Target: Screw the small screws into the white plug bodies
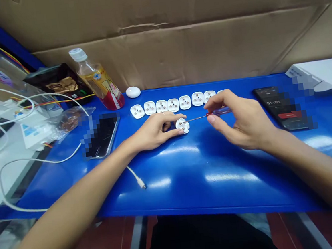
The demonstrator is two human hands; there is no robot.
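Observation:
My left hand [157,130] pinches a small round white plastic part [183,126] with metal pieces in it, low over the blue table [174,188]. To its right, my right hand [238,119] is closed around the handle of a screwdriver [219,112]. The screwdriver's thin shaft points left, and its tip meets the white part near a metal piece. Behind both hands, several white square parts [173,105] with metal pieces stand in a row, the rightmost one partly hidden by my right hand.
A drink bottle [100,82] and a white oval object [133,92] stand behind on the left. One phone [102,136] lies left, another phone [282,108] right, near a white box [326,74]. A white cable [141,182] ends near the front. Cardboard [175,54] closes the back.

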